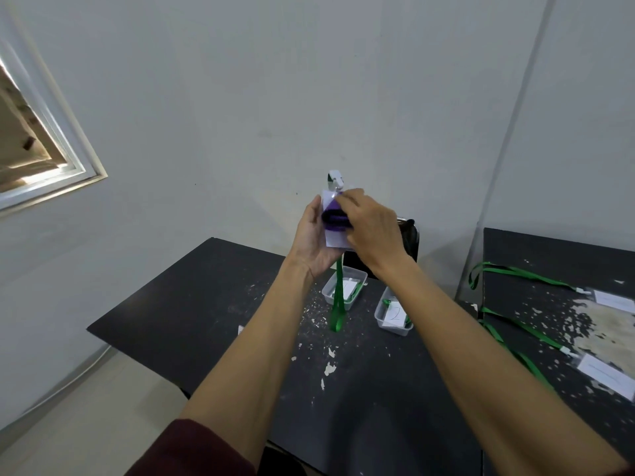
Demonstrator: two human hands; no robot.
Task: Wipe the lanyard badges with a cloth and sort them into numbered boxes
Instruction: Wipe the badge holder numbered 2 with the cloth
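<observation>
My left hand (314, 237) holds a white badge (333, 240) upright above the black table (206, 304), fingers curled behind its left edge. My right hand (369, 226) presses a folded purple cloth (335, 218) against the badge's face. The badge's white clip (336, 178) sticks up above my hands, and its green lanyard (338, 304) hangs down below them. Under the hands stand two clear plastic boxes: one (343, 288) behind the hanging lanyard, and one with a paper marked 2 (393, 316) to its right. Both hold green lanyards.
On a second black table (536, 304) to the right lie two more badges (615, 300) (601, 372) with green lanyards, on a surface with flaking paint. A dark object (409, 235) stands behind my right hand by the wall. A window (34, 149) is at left.
</observation>
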